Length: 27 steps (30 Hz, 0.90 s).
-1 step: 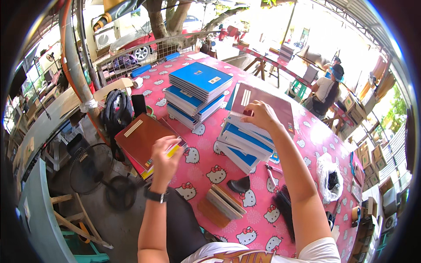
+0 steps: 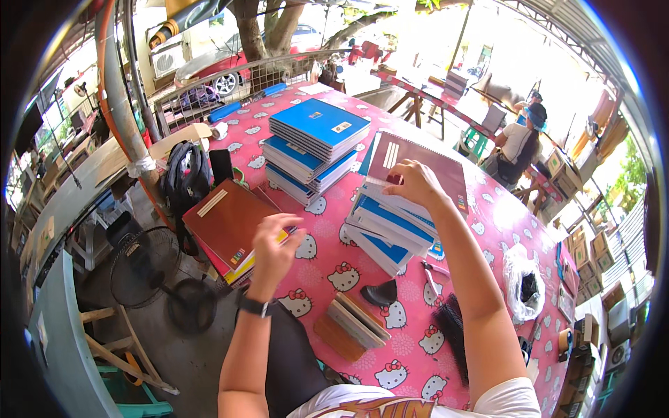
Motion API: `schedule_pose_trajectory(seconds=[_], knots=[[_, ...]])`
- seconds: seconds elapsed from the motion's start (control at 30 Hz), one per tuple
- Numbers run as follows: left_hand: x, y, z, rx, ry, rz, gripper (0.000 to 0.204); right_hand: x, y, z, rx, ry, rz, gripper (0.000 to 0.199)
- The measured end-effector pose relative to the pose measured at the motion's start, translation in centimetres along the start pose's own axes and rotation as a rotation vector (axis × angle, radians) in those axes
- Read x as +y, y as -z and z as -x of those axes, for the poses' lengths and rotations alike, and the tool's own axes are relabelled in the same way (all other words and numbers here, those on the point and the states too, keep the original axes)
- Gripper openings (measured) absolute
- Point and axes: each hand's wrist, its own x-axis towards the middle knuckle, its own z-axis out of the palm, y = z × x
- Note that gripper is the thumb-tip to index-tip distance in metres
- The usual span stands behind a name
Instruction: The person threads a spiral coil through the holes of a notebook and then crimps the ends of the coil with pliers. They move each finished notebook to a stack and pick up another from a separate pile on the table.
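On the pink patterned tablecloth, my right hand (image 2: 416,182) bends over the near edge of a maroon spiral notebook (image 2: 439,164), fingers on its cover and thumb at the edge. That notebook tops an uneven pile of blue notebooks (image 2: 394,216). My left hand (image 2: 274,245), with a dark wristband, hovers beside a brown-covered notebook (image 2: 226,216), fingers apart and apparently empty. Yellow edges show beneath the brown cover, partly behind that hand. Between the two piles, farther back, stands a taller stack of blue spiral notebooks (image 2: 319,125).
Near me lie wooden blocks (image 2: 352,324), a black curved piece (image 2: 380,292), pliers (image 2: 431,277) and black spiral coils (image 2: 453,334). A plastic bag (image 2: 523,285) sits at right. A fan (image 2: 150,272) stands left of the table. Another person (image 2: 519,139) sits at a farther table.
My left hand has shifted slightly right, away from the brown notebook, uncovering more of its near corner. My right hand has stayed in place.
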Motion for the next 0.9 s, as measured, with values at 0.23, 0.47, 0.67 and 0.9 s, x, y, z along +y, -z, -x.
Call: schedule_pose_trajectory(seconds=[0.23,0.47,0.67,0.9], knots=[[-1.8,-13.7,-6.7,-0.107,0.456,0.664,0.025,-0.6,-1.6,0.2,0.166,0.033,0.152,0.039],[-2.2,-18.8,-7.0,-0.056,0.628,1.258,0.033,-0.4,-1.1,0.2,0.174,0.005,0.151,0.035],[-2.6,-19.4,-7.3,-0.106,0.612,1.257,0.028,1.7,0.1,-0.3,0.112,-0.153,-0.238,0.027],[3.1,-16.4,-8.2,-0.077,0.505,1.017,0.029,1.6,2.0,-0.2,0.642,-0.162,-0.050,0.018]])
